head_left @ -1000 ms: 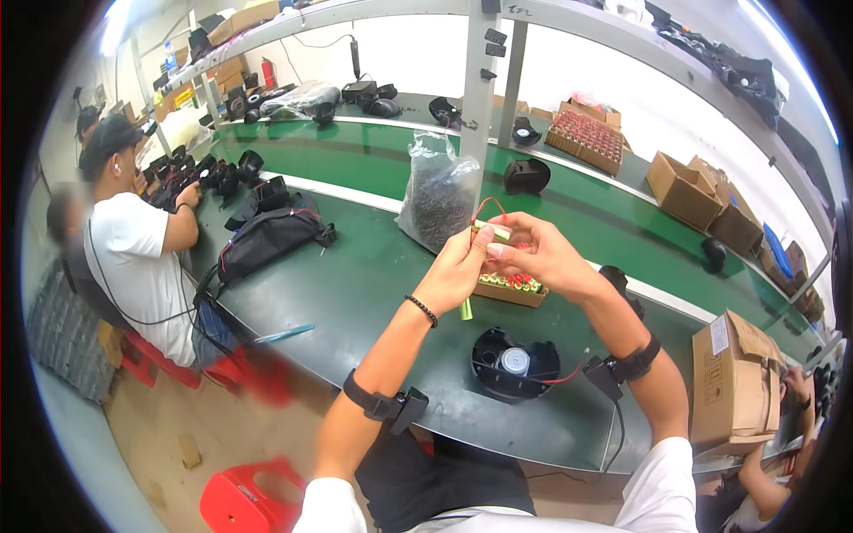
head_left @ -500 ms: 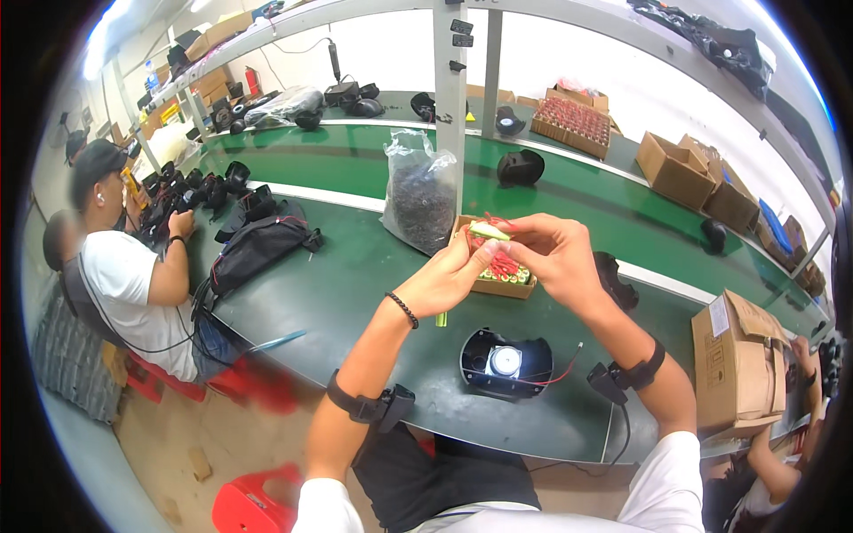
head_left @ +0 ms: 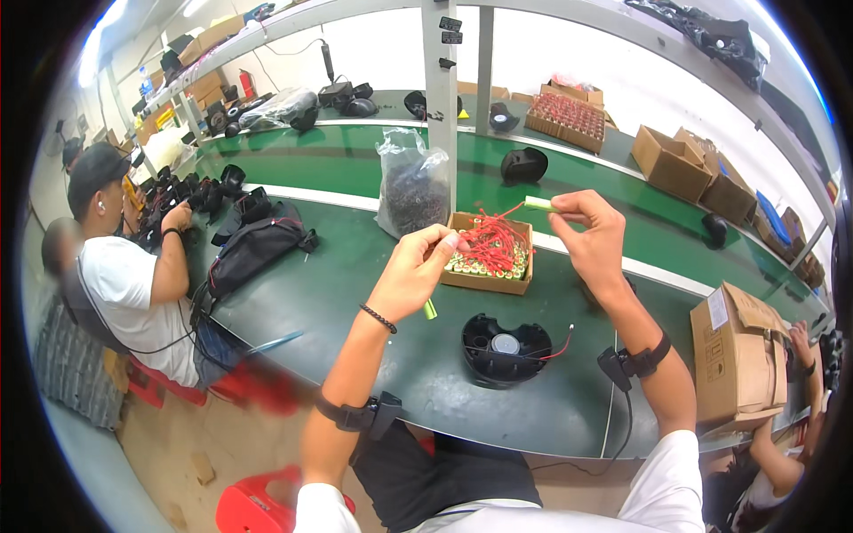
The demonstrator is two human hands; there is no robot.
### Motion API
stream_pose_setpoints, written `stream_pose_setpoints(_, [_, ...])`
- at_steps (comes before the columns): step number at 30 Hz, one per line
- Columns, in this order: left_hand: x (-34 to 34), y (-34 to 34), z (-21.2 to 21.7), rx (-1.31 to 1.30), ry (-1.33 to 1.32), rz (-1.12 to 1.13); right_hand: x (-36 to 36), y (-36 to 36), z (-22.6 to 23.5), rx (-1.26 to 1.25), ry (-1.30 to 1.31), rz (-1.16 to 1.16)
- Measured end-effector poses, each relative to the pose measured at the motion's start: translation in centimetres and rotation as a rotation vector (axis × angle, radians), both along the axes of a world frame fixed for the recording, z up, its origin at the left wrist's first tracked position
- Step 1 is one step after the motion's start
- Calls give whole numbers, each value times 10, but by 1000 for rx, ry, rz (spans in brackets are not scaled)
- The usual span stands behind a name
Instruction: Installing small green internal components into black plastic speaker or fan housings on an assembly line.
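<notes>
My right hand (head_left: 589, 226) pinches a light green cylindrical battery (head_left: 538, 203) by its right end, above the belt edge. A red wire runs from it down to a tangle of red wires (head_left: 494, 245) in a small cardboard box (head_left: 487, 283) packed with upright green batteries. At the box's left side is my left hand (head_left: 416, 266), thumb and forefinger closed at the wires. Another green battery (head_left: 430, 309) pokes out beneath this hand, seemingly in its curled fingers, which are mostly hidden. Nearer me lies a black speaker housing (head_left: 506, 360) with a red lead.
A clear bag of dark small parts (head_left: 413, 191) stands behind the box, by a metal post. Black housings (head_left: 522, 166) sit on the green belt (head_left: 338, 151). A large carton (head_left: 737, 360) is at right; a black bag (head_left: 258, 249) and a seated co-worker (head_left: 124, 275) are at left.
My hands have moved apart; the right one has carried a battery up and right, drawing its red wire out. The left has shifted left, uncovering the box. The speaker housing is now tipped differently.
</notes>
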State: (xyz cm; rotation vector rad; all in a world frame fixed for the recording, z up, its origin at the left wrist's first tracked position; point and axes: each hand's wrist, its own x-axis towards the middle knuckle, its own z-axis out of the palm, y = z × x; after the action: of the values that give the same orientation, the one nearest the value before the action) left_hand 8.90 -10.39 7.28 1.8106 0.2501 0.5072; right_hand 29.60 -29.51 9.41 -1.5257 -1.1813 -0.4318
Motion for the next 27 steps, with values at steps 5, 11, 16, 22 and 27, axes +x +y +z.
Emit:
stream_pose_setpoints(5, [9,-5,-15,101,-168,58,-20,-3,-6,-79,10,32])
stream_pose_setpoints(11, [8,-27,5,168,-114,202,-27,-9,-20,-172,-5,54])
stream_pose_setpoints(16, [12,-36,4,214,-118,117,-9,-5,-25,-172,3,-41])
stream_pose_setpoints(22, [13,-29,-3,163,-82,95,-30,-9,-13,-101,-58,25])
stream_pose_setpoints(27, [12,-24,-3,132,-114,46,-36,-11,-7,-108,-75,12])
